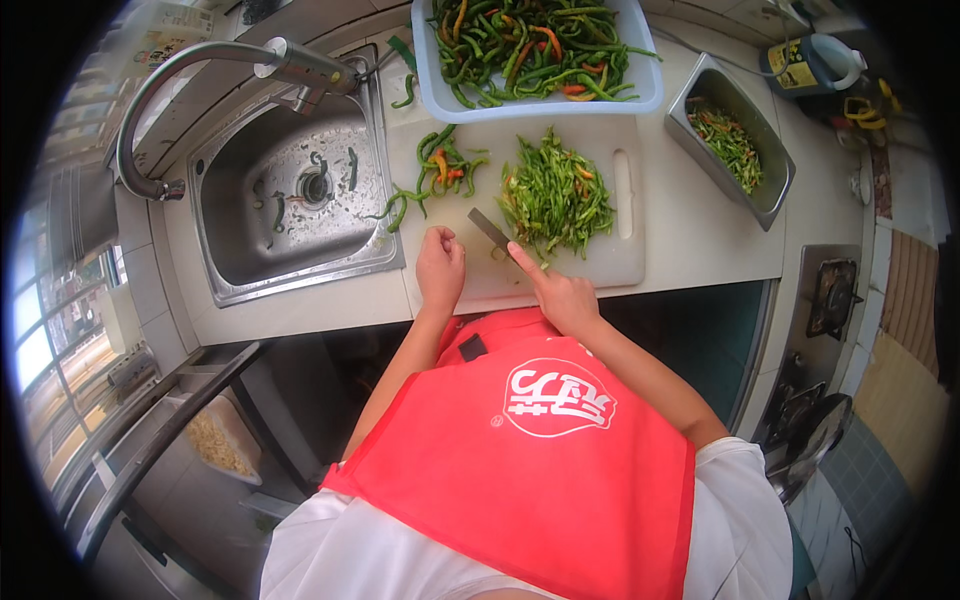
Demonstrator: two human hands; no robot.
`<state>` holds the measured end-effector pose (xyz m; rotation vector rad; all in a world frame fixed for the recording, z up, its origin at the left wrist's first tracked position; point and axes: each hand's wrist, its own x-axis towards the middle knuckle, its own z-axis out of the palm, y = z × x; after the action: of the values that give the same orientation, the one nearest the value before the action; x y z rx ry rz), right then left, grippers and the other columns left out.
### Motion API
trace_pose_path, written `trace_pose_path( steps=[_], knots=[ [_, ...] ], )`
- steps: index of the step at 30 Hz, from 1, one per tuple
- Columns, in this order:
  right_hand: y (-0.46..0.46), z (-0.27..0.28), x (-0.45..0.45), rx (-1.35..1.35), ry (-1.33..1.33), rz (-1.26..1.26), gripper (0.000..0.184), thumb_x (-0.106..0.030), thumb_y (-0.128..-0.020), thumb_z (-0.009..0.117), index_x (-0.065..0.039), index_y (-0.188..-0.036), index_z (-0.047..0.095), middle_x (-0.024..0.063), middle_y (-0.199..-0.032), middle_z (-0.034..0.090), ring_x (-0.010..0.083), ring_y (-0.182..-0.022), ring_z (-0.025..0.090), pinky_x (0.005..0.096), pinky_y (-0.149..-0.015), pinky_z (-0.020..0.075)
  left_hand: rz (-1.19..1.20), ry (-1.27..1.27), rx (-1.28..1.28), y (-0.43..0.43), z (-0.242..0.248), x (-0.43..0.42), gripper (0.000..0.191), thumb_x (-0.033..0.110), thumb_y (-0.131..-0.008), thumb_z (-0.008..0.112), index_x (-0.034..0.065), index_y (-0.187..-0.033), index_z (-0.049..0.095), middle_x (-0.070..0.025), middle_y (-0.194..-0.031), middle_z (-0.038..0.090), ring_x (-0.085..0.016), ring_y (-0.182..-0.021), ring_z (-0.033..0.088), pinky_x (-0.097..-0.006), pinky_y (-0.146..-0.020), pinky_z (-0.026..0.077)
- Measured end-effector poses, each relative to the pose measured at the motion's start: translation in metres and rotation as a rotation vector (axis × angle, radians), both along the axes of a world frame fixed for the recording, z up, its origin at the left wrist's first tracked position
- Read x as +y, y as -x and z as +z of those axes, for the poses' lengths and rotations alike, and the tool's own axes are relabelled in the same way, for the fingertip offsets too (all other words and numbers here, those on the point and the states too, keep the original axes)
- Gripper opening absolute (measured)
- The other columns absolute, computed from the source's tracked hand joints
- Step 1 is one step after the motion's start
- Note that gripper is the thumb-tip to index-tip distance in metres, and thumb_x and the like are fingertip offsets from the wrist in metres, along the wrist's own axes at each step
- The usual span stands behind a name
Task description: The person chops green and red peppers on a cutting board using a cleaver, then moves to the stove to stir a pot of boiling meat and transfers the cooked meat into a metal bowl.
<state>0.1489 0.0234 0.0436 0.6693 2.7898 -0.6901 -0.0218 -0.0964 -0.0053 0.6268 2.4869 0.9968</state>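
Observation:
My right hand (566,296) grips a kitchen knife (489,229), its index finger laid along the top of the blade. The blade points up and left over a white cutting board (630,259), beside a heap of sliced green peppers (556,195) with a few orange bits. To the left of the knife, my left hand (441,270) is curled at the near edge of the board; whether anything is inside its fingers is hidden. Beyond it, a small bunch of whole green and orange chili peppers (442,165) lies on the board's left part.
A pale blue plastic tub (540,111) of whole peppers stands behind the board. At right sits a steel pan (776,196) holding cut peppers, near a jug (814,64) and a gas stove (814,330). A steel sink (247,225) with a curved faucet (135,127) is at left.

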Motion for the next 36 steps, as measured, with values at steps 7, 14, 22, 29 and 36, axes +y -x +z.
trace_pose_path(
  steps=[7, 14, 22, 29, 36],
  knots=[
    [-0.009, -0.009, -0.001, 0.154, 0.121, -0.007, 0.066, -0.013, -0.082, 0.054, -0.034, -0.139, 0.030, 0.0116, -0.060, 0.058, 0.0312, -0.050, 0.056, 0.0424, -0.046, 0.0455, -0.266, -0.080, 0.340, 0.043, 0.008, 0.041, 0.017, 0.015, -0.082, 0.061, 0.0050, -0.094, 0.054, -0.0098, -0.075, 0.058, -0.026, -0.064, 0.058, -0.0347, -0.057, 0.046],
    [-0.013, -0.002, 0.012, 0.075, 0.184, -0.319, 0.065, -0.015, -0.085, 0.052, -0.033, -0.141, 0.025, 0.0147, -0.061, 0.058, 0.0351, -0.052, 0.056, 0.0467, -0.048, 0.0436, -0.447, 0.379, 0.320, 0.014, -0.003, 0.049, 0.025, 0.031, -0.079, 0.064, 0.0072, -0.078, 0.056, -0.0122, -0.077, 0.063, -0.032, -0.065, 0.062, -0.0410, -0.056, 0.048],
    [-0.003, 0.000, 0.004, 0.091, 0.190, -0.311, 0.074, -0.010, -0.082, 0.052, -0.027, -0.144, 0.016, 0.0171, -0.057, 0.055, 0.0369, -0.049, 0.054, 0.0477, -0.047, 0.0426, -0.210, 0.306, -0.042, 0.002, -0.001, 0.055, 0.027, 0.030, -0.079, 0.057, 0.0029, -0.077, 0.059, -0.0192, -0.071, 0.063, -0.038, -0.069, 0.062, -0.0458, -0.064, 0.049],
    [0.027, -0.019, 0.002, 0.087, 0.038, -0.280, 0.080, -0.008, -0.077, 0.052, -0.027, -0.145, 0.015, 0.0136, -0.063, 0.060, 0.0331, -0.047, 0.057, 0.0468, -0.045, 0.0458, -0.193, 0.330, -0.051, -0.007, -0.001, 0.064, 0.026, 0.028, -0.078, 0.056, 0.0019, -0.076, 0.058, -0.0209, -0.073, 0.063, -0.039, -0.071, 0.061, -0.0465, -0.065, 0.049],
    [0.029, -0.016, 0.000, 0.113, 0.053, -0.251, 0.079, -0.007, -0.075, 0.053, -0.025, -0.144, 0.019, 0.0135, -0.059, 0.058, 0.0322, -0.048, 0.057, 0.0447, -0.045, 0.0451, -0.187, 0.287, -0.013, -0.014, -0.007, 0.057, 0.025, 0.027, -0.076, 0.058, 0.0024, -0.077, 0.058, -0.0197, -0.070, 0.062, -0.038, -0.068, 0.061, -0.0448, -0.062, 0.048]
  ],
)
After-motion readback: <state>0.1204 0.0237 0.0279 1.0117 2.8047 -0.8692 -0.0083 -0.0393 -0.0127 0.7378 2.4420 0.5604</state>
